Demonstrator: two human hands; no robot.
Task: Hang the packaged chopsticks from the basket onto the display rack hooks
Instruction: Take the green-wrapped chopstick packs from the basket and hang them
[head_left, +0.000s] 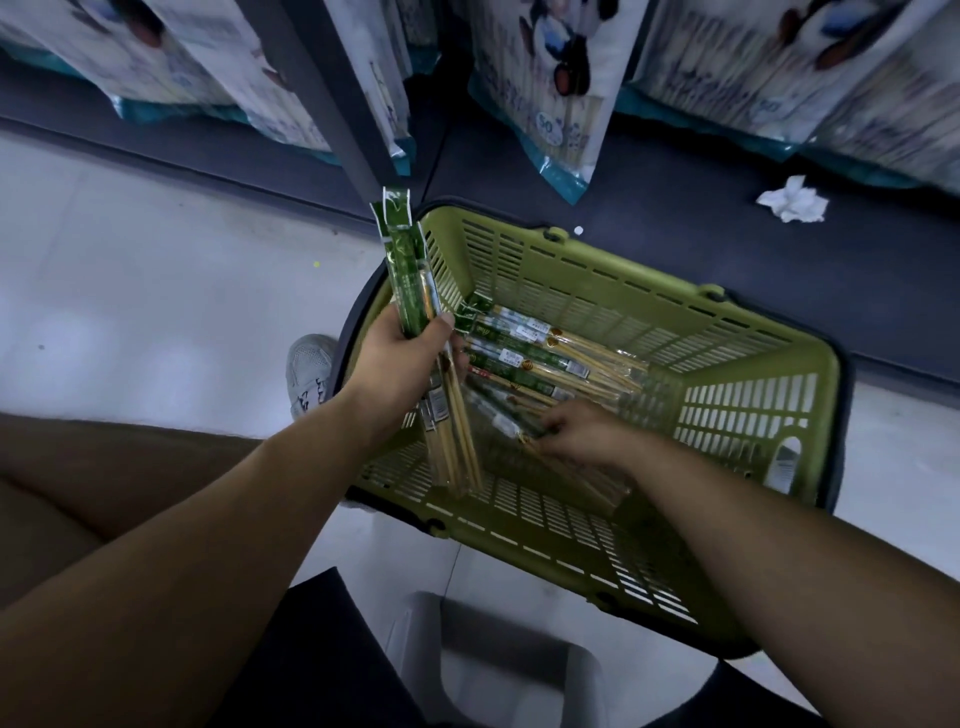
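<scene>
With left hand (400, 358) gripping a bundle (410, 270), right hand (576, 431) pinching another pack (511, 423) in basket (649, 564); gathering; next, lift toward hooks.

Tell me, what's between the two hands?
Head view: chopstick packs lying in the green basket sit between the left hand, which grips a bundle, and the right hand.

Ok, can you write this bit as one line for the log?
left hand: holds chopstick packs | right hand: grips pack inside green basket | stage: collecting
</scene>
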